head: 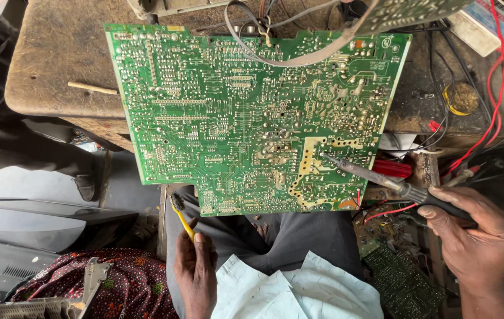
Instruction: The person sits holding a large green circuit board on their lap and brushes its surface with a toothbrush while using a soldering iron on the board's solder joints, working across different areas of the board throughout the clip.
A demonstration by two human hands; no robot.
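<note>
Right hand (479,233) fingers clamp the soldering iron (376,176), tip on the stiff, fragile circuit board (252,112); left hand (196,272) pinches a light toothbrush (181,215).

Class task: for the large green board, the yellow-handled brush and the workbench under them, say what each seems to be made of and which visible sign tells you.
Green board: likely resin laminate, glossy lacquer, dotted with shiny silvery solder points. Brush in the left hand: smooth yellow handle, probably plastic, with dark bristles. Workbench: seemingly wood, matt, stained, worn at its edges.
</note>
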